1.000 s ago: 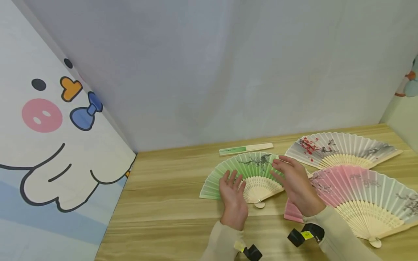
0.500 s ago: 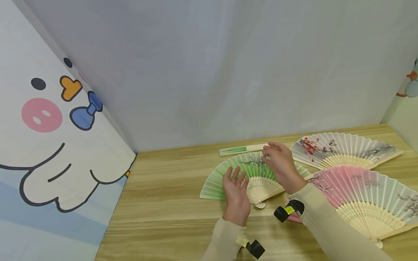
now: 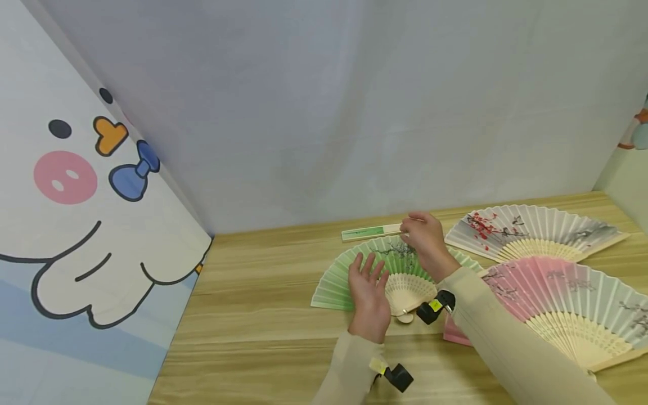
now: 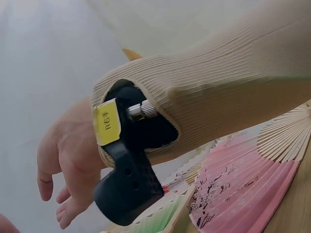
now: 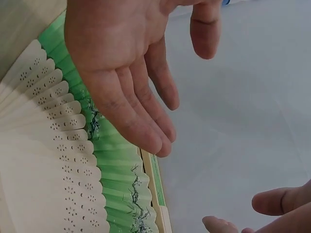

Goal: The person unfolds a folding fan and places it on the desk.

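A folded green fan with pale ribs (image 3: pixel 363 232) lies near the back edge of the wooden table. My right hand (image 3: pixel 427 243) is over its right end, hiding that part. In the right wrist view the right fingers hang loosely bent, thumb apart, beside the folded fan (image 5: pixel 158 184), with nothing held. A spread green fan with a dark branch print (image 3: pixel 331 284) lies in front. Over its left half hovers my left hand (image 3: pixel 371 301), palm turned up, fingers relaxed and holding nothing. Whether either hand touches a fan is hard to tell.
To the right lie a spread pink-and-grey fan (image 3: pixel 554 289) and, behind it, a spread white-grey fan with red blossoms (image 3: pixel 536 230). A pink piece (image 3: pixel 457 333) shows beneath my right sleeve. A pale wall (image 3: pixel 324 124) rises behind the table; a cartoon panel (image 3: pixel 76 236) stands left.
My right hand has moved left and back, from the spread green fan's right side to the folded fan's right end. The left hand has shifted slightly right. The fans stay in place.
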Demonstrator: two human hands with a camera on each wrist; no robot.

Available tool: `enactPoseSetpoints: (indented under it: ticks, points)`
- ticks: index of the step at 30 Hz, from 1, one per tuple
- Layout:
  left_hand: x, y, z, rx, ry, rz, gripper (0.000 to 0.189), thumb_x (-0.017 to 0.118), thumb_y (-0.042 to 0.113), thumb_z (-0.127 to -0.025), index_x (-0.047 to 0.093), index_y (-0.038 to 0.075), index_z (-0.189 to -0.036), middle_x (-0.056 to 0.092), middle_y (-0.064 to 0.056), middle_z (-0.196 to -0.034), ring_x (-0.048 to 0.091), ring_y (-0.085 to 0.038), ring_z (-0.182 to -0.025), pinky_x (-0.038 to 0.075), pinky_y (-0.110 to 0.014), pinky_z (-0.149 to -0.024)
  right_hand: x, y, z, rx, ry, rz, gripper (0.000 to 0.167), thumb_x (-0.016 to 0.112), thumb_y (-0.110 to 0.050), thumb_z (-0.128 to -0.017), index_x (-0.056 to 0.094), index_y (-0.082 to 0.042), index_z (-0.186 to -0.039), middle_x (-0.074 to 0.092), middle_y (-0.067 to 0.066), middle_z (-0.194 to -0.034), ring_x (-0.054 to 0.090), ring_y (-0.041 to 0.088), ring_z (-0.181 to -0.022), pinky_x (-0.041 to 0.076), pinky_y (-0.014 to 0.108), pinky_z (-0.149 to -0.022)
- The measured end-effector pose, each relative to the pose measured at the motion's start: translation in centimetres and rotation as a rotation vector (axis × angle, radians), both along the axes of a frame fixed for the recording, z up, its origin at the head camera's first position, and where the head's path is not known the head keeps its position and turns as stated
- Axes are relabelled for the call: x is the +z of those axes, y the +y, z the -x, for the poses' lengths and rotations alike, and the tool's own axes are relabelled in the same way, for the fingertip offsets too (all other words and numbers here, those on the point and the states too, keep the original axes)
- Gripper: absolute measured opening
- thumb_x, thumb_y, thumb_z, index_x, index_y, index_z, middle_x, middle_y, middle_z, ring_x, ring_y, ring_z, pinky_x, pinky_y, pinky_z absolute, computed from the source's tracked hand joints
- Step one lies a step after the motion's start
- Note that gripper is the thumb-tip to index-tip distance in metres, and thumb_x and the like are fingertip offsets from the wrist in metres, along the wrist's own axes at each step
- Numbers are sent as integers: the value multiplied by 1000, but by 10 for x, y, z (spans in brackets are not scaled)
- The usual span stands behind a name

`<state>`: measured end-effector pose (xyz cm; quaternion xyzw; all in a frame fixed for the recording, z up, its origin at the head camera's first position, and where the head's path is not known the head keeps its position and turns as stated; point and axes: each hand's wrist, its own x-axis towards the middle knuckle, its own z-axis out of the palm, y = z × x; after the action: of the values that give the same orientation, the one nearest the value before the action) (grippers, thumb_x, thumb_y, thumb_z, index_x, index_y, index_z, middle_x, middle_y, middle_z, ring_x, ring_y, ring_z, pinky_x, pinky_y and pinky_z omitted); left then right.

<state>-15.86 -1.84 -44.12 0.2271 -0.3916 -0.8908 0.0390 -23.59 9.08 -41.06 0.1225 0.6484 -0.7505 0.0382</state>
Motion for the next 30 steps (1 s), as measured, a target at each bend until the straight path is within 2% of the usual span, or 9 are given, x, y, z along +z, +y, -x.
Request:
enactPoseSetpoints:
  ticks: [7, 13, 20, 23, 30]
  points:
    - [0, 2, 3, 2, -7, -12, 60, 33, 26, -112, 21, 1, -165, 38, -24, -164, 41, -42, -147, 36, -50, -123, 1, -5, 15, 49, -19, -57, 55, 49, 0, -103, 37, 10, -156, 43, 32, -154, 49, 41, -138, 43, 48, -120]
    - [1, 4, 5, 9, -7, -29, 61, 36, 27, -111, 23, 1, -165, 38, -25, -164, 42, -42, -147, 36, -51, -123, -3, -5, 27, 111, -14, -195, 51, 46, -2, -105, 41, 7, -155, 48, 29, -150, 52, 43, -134, 48, 49, -112]
    - [1, 6, 9, 9, -6, -36, 59, 34, 25, -112, 23, 1, -165, 39, -25, -163, 41, -43, -147, 38, -51, -122, -10, -4, 40, 193, 41, -368, 48, 50, -2, -105, 46, 9, -151, 51, 29, -146, 53, 40, -129, 51, 44, -100]
    - [1, 7, 11, 12, -8, -41, 59, 34, 25, -112, 24, 2, -165, 40, -24, -162, 41, -43, -147, 38, -51, -122, -13, -3, 45, 249, 67, -461, 48, 50, -2, -104, 47, 10, -150, 51, 30, -147, 53, 43, -130, 52, 49, -102]
    - [2, 7, 14, 9, -8, -47, 59, 34, 26, -112, 25, 3, -165, 40, -23, -163, 41, -42, -148, 39, -51, -121, -13, -1, 53, 367, 106, -593, 46, 53, 0, -103, 48, 14, -147, 48, 35, -150, 49, 49, -137, 51, 57, -106]
